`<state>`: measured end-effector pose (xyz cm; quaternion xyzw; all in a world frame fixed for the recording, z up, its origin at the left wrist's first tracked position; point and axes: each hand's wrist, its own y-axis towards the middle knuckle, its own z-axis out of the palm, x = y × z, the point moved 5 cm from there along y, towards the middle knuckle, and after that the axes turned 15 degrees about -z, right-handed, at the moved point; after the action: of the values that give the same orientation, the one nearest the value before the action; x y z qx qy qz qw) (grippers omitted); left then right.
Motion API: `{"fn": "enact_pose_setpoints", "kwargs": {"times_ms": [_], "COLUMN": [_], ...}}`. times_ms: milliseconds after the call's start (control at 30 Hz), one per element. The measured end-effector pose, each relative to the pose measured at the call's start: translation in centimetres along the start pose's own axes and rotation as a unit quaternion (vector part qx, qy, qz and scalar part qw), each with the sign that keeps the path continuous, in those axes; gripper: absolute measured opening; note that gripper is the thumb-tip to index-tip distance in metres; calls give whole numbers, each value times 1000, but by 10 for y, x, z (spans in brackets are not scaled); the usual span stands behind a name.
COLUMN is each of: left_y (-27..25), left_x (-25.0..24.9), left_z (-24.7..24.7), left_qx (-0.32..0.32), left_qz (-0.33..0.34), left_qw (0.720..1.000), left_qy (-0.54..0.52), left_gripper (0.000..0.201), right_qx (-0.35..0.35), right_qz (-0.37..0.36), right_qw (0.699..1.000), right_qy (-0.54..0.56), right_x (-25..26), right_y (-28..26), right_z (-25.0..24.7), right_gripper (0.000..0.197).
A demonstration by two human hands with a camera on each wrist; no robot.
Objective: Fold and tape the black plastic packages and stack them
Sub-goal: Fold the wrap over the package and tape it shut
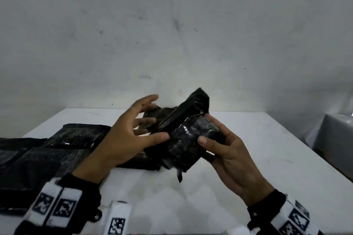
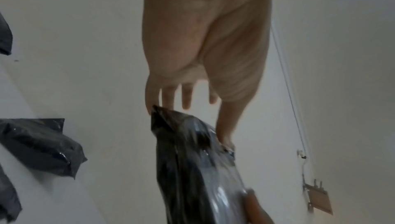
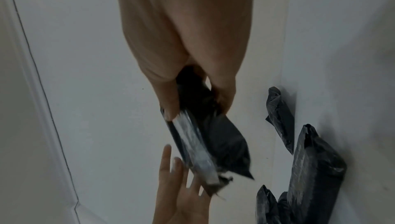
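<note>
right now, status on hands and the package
Right hand grips the package above the table. Left hand open, thumb touching it. Fold unfinished. Other packages lie left, nothing blocking.

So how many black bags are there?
5 that I can tell apart: one bag in the right hand, one behind the left hand, one below it, two on the table's left. That dark pile may hide more.

Right hand [image 1: 227, 155] curls, thumb and fingers pinching; left hand [image 1: 122, 139] is spread, fingers straight, thumb extended toward it.
</note>
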<state>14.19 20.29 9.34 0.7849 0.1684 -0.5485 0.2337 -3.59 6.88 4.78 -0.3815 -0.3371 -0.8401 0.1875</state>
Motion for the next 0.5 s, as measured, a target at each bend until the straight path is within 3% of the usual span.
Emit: {"fn": "enact_pose_setpoints", "kwargs": {"times_ms": [67, 167, 333, 500], "left_y": [-12, -26, -17, -13], "left_x": [9, 22, 29, 29], "left_z": [3, 31, 79, 87], "left_qx": [-137, -200, -89, -92], "left_qz": [2, -29, -97, -102], "left_qw": [989, 976, 985, 976], "left_qy": [-49, -78, -114, -171], "left_gripper": [61, 65, 68, 83], "right_qx": [-56, -107, -124, -114], "right_qz": [-32, -52, -63, -56], "right_qw": [998, 993, 990, 991], "right_qy": [14, 16, 28, 38], "right_x": [-4, -11, -16, -19], "right_y": [0, -2, -9, -16], "right_z": [-3, -2, 9, 17], "right_gripper": [65, 62, 64, 64]}}
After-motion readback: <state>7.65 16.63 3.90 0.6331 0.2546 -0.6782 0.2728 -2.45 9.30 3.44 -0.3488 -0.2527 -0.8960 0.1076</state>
